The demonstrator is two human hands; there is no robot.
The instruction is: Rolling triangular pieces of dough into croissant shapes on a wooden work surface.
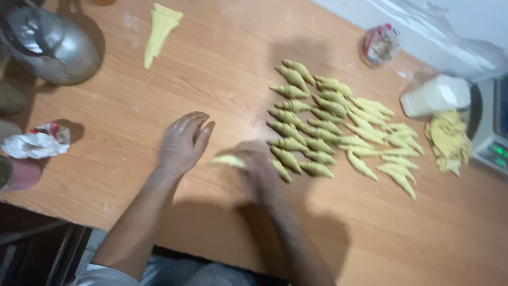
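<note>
Evidently your right hand (256, 169) was blurred with motion over a pale yellow dough piece (228, 160), which lay on the wooden bench (159, 122) just left of the shaped rows — whether that hand was flat on it or pinching it, I cannot tell. Your left hand (182, 142) rested on the bench just beside it, fingers together and lightly curled, holding nothing.

To the right of your hands lay the cluster of rolled dough cones (328, 122), pointed and yellow, packed in slanting rows and touching one another. Further right sat a heap of loose dough scraps (448, 140), a white plastic tub (435, 95) on its side, and the edge of a scale (495, 143) with a lit green display.

Near the far edge a crumpled plastic wrapper (381, 43) lay well apart from the cones. At the upper left stood a metal kettle (50, 45) — and near it a folded strip of dough (157, 33). A crumpled white wrapper (37, 142) lay at the left edge.
</note>
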